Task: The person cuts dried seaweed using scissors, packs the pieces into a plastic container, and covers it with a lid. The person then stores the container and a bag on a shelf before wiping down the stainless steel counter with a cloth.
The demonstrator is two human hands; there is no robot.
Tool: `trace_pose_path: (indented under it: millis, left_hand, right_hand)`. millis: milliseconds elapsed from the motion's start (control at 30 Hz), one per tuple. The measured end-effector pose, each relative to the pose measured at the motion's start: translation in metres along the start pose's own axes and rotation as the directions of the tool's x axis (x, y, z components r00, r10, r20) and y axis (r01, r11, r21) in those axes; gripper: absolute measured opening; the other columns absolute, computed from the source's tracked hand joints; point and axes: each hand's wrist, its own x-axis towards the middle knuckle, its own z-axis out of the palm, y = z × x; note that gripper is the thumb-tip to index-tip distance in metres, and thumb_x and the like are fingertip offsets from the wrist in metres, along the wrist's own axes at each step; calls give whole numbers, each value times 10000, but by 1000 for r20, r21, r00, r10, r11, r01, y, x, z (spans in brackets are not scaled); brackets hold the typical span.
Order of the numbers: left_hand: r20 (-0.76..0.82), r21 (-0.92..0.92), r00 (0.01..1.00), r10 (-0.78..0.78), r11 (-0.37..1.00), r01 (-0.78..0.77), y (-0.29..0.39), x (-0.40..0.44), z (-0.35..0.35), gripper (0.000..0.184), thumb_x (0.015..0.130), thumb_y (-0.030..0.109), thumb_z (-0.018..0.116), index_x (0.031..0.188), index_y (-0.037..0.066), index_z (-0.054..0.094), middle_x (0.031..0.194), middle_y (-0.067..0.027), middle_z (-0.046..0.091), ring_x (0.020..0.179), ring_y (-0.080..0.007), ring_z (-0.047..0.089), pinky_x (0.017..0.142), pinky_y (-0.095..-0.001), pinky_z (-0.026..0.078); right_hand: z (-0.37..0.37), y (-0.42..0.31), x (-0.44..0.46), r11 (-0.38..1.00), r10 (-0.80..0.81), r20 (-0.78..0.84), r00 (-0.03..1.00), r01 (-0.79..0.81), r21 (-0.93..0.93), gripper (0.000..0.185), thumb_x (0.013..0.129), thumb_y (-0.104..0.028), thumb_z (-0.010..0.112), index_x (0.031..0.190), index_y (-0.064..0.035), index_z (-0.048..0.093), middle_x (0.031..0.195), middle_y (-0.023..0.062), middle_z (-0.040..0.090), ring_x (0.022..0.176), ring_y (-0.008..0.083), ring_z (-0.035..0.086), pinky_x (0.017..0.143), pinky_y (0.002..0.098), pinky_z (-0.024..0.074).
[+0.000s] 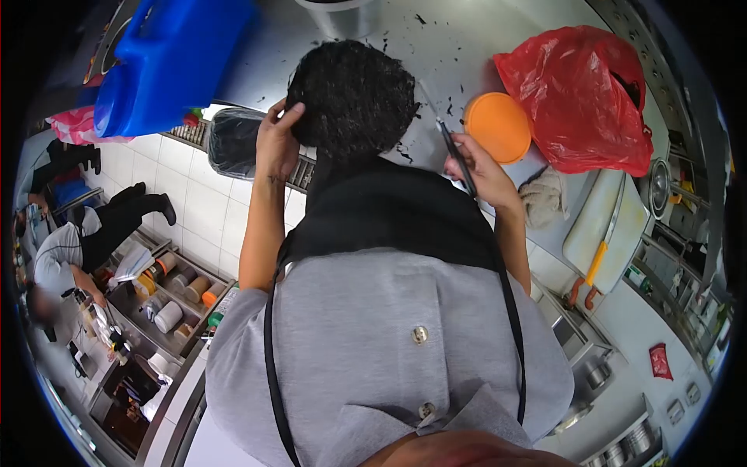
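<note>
A round, flat black mass with a rough fibrous surface [354, 97] lies at the near edge of the metal counter; I cannot make out what it is. My left hand [282, 136] grips its left edge, thumb on top and the other fingers partly hidden. On the other side, my right hand [484, 171] is closed around a black-handled knife [457, 156]. Its slim blade points away from me, just right of the black mass and apart from it. Small black shreds are scattered on the counter around the mass.
An orange round lid or tub [498, 127] and a red plastic bag [580, 101] stand right. Nearby are a cloth [545, 196] and a cutting board [591, 222] with an orange-handled knife [597, 261]. A blue container [183, 58] and lined bin [233, 140] are left; another person [66, 249] works beyond.
</note>
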Motion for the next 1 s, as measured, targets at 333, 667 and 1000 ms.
trace_pose_path:
  millis: [333,667,1000]
  left_hand:
    - [29,-206,999,-28,978,34,-55,-18,31,606,849,-67,655,1384,62,404,1260,-122,585,1114,-290,615,951,-456,516]
    - [42,-276,997,-57,959,67,-53,-13,52,496,881,-88,623,1337,61,498,1293,-143,574,1155,-303,603,978,-469,533]
    - [125,-356,985,-121,921,158,-56,-35,83,528,905,-86,605,1370,130,478,1310,-112,569,1201,-291,576,1020,-458,510]
  right_hand:
    - [22,-3,15,983,23,171,985,9,-182,476,945,-305,690,1278,-22,501,826,7,558,750,78,494,665,257,420]
    - [-10,13,-37,989,134,314,940,-145,10,511,907,-163,709,1324,-35,443,1208,34,503,1123,118,471,981,279,380]
    - [14,3,-65,990,137,255,957,-123,-72,412,912,-124,692,1261,-36,492,956,3,509,906,81,479,806,235,409]
